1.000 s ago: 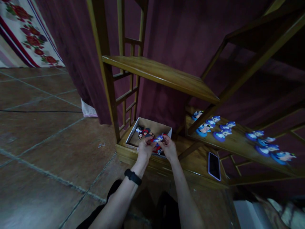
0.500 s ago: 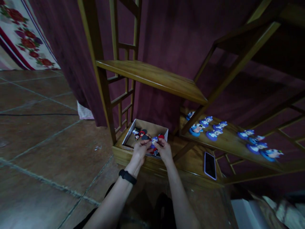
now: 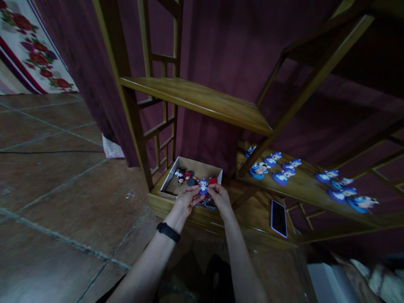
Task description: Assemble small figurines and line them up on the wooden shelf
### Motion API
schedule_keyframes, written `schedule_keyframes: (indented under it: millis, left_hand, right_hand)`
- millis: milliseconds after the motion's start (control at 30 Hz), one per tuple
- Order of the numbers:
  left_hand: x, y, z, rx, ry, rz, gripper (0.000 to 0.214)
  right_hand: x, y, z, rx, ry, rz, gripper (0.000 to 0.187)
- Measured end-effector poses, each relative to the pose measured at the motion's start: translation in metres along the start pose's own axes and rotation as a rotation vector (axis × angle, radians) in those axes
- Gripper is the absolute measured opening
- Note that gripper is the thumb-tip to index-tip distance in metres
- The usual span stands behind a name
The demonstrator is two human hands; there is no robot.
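Note:
Between my two hands a small figurine (image 3: 203,185) with purple-blue hair and a purple base stands upright. My left hand (image 3: 187,199) pinches it from the left, by the base. From the right, the fingers of my right hand (image 3: 220,196) close on the same base. Both hands are over the front part of an open cardboard box (image 3: 206,169) on the low wooden shelf. Inside the box lie several small figures (image 3: 188,175) in red, black and white, partly hidden by my hands.
Several blue and purple figurines (image 3: 284,175) stand on a raised shelf to the right. A phone (image 3: 278,219) lies on the lower shelf below them. A wooden shelf board (image 3: 195,99) juts out above the box, and a slatted side frame (image 3: 159,134) rises at its left.
The figurine has been turned more upright between my hands, so its front and base now show more clearly. My hands stay almost in place, and the view has shifted slightly.

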State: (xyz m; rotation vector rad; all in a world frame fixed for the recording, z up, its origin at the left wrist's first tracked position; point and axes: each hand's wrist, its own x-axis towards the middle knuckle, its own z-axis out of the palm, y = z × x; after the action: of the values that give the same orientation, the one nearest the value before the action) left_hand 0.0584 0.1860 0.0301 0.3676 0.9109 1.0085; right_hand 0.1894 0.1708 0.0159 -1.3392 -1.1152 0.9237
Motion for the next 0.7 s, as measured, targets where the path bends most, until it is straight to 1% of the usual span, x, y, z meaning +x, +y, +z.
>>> schedule_keyframes:
  millis: [133,300,467,567,700]
  left_hand:
    - [-0.0010,-0.0035,0.0014,0.019,0.021,0.039,0.008]
    - [-0.0003,-0.0075,0.0010,0.030,0.005,0.049,0.007]
    - [0.0009,-0.0048,-0.0007,0.008,0.029,0.000,0.007]
    - [0.0020,-0.0023,-0.0032,-0.008,0.001,-0.034,0.005]
    - [0.0036,-0.0013,-0.0063,-0.013,-0.027,-0.036,0.005]
  right_hand:
    - [0.0003,-0.0020,-0.0004,0.006,0.002,0.036,0.016]
    - [-0.0004,-0.0005,0.0000,0.021,0.000,0.116,0.014]
    - [-0.0004,0.0040,0.0029,0.097,0.009,0.159,0.016]
    - [-0.0015,0.0024,0.0042,0.143,-0.024,0.163,0.019]
    - [-0.0041,-0.0028,0.0045,0.152,-0.051,0.146,0.020]
